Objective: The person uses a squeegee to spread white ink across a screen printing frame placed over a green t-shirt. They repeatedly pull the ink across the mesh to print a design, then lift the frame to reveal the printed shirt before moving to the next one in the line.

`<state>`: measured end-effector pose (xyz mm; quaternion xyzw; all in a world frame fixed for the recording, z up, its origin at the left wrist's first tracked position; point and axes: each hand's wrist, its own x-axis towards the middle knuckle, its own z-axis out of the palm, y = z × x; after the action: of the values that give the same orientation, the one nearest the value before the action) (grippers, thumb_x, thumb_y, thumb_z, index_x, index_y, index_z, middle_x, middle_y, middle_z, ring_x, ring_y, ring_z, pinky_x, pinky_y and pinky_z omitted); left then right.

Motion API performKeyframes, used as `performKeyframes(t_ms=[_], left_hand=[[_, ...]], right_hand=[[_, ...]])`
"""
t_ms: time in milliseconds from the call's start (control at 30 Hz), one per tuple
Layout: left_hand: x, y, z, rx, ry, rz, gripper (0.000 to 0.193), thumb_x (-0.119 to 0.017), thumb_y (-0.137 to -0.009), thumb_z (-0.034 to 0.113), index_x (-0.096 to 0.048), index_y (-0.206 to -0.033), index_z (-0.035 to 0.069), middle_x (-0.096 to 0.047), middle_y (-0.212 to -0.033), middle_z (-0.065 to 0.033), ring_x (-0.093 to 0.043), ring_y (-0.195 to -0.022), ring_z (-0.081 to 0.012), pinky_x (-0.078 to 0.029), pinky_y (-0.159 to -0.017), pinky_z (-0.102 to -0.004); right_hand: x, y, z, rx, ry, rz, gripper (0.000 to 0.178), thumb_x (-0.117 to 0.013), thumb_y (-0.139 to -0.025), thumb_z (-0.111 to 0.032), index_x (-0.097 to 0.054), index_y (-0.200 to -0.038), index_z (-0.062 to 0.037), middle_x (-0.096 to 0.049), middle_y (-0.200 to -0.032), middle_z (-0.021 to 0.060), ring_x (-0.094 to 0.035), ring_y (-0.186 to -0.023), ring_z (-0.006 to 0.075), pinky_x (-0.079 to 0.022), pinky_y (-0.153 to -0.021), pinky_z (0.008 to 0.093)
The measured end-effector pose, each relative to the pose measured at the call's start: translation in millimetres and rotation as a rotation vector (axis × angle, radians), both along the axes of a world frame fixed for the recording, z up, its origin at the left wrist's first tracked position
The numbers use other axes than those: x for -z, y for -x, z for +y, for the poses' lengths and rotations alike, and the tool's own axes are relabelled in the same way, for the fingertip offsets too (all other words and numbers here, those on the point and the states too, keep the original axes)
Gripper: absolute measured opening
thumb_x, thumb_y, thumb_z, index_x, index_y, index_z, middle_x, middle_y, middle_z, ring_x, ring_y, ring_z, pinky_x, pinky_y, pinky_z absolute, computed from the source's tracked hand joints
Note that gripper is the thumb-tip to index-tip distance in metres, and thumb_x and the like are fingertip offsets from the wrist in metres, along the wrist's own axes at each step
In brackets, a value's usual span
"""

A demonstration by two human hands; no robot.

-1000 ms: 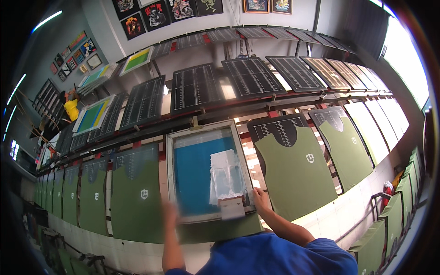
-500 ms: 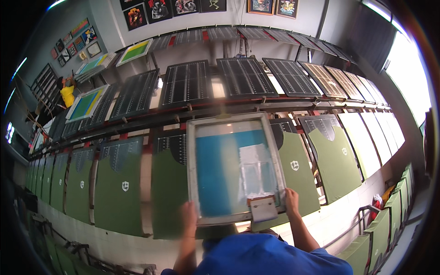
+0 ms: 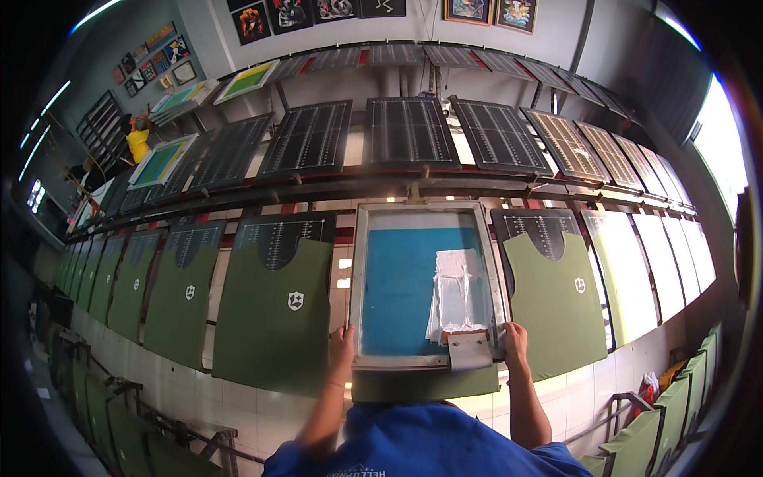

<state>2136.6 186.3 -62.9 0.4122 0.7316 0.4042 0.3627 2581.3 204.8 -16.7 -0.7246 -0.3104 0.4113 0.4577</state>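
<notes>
Both my hands hold a silk-screen printing frame (image 3: pixel 422 362) by its sides near the front corners. My left hand (image 3: pixel 342 345) is closed on the left rail and my right hand (image 3: pixel 514 340) on the right rail. Its mesh (image 3: pixel 397 278) is blue, with a patch of white ink (image 3: pixel 459 270) toward the right. A squeegee (image 3: pixel 470 350) with a grey plate rests at the near right of the frame. Beneath the frame, the lower edge of a green shirt piece (image 3: pixel 425 385) shows; the rest is hidden.
Left of the frame lies a green shirt piece (image 3: pixel 266 334) with a white shield print; another printed piece (image 3: pixel 556 318) lies at the right. Dark printing boards (image 3: pixel 409 131) line the row beyond a rail (image 3: pixel 381 184). A person in yellow (image 3: pixel 137 143) is at the far left. More green pieces (image 3: pixel 636 433) hang behind at right.
The frame has moved right along the row, past one shirt piece. The shirt piece now left of it shows its white print, which was covered before. Both hands stay on the frame.
</notes>
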Motion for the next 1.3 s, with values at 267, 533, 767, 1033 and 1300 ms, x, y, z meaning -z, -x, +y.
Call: performKeyframes(t_ms=[267,533,767,1033,1300], left_hand=[[-39.1,-2.4,6.7,0.002,0.03,-0.189,0.046,-0.054,-0.099,0.038,-0.063,-0.115,-0.004,-0.064,-0.103,-0.0076,-0.054,-0.097,-0.0171,-0.042,-0.09,-0.0307],[-31.0,-9.3,-0.1,-0.193,-0.055,-0.418,0.05,-0.053,-0.098,0.039,-0.063,-0.119,-0.005,-0.067,-0.111,-0.0106,-0.061,-0.104,-0.0186,-0.045,-0.094,-0.0315],[4.5,-5.1,-4.0,-0.438,0.014,-0.558,0.041,-0.051,-0.097,0.039,-0.066,-0.104,0.001,-0.067,-0.098,-0.0078,-0.064,-0.092,-0.0187,-0.05,-0.084,-0.0337],[5.3,-15.4,-1.0,-0.469,0.039,-0.549,0.039,-0.053,-0.097,0.038,-0.063,-0.102,0.001,-0.065,-0.099,-0.008,-0.061,-0.094,-0.0185,-0.048,-0.086,-0.0341],[37.2,-4.1,2.3,-0.326,-0.153,0.153,0.03,-0.054,-0.097,0.027,-0.063,-0.101,-0.002,-0.064,-0.096,-0.0117,-0.06,-0.089,-0.0229,-0.047,-0.081,-0.0367]], right_hand=[[11.3,-13.0,22.1,-0.081,0.03,0.027,0.031,-0.06,-0.09,-0.021,-0.069,-0.097,0.0071,-0.062,-0.079,0.0018,-0.055,-0.072,0.0104,-0.044,-0.066,0.028],[22.3,-21.3,24.1,-0.126,0.05,0.191,0.027,-0.061,-0.095,-0.023,-0.07,-0.097,0.0025,-0.063,-0.079,0.0012,-0.056,-0.07,0.009,-0.044,-0.064,0.026],[57.4,-19.9,23.0,-0.03,0.034,0.263,0.028,-0.066,-0.094,-0.023,-0.071,-0.101,0.0043,-0.067,-0.086,0.002,-0.06,-0.076,0.0104,-0.047,-0.07,0.0263],[63.0,-19.0,20.6,-0.04,0.003,0.187,0.03,-0.066,-0.095,-0.025,-0.071,-0.103,0.0039,-0.067,-0.087,0.0014,-0.06,-0.081,0.0093,-0.047,-0.073,0.0257],[59.7,-27.6,47.0,-0.208,0.07,0.26,0.041,-0.068,-0.094,-0.03,-0.067,-0.118,0.0029,-0.069,-0.098,0.0057,-0.063,-0.09,0.0142,-0.049,-0.081,0.0288]])
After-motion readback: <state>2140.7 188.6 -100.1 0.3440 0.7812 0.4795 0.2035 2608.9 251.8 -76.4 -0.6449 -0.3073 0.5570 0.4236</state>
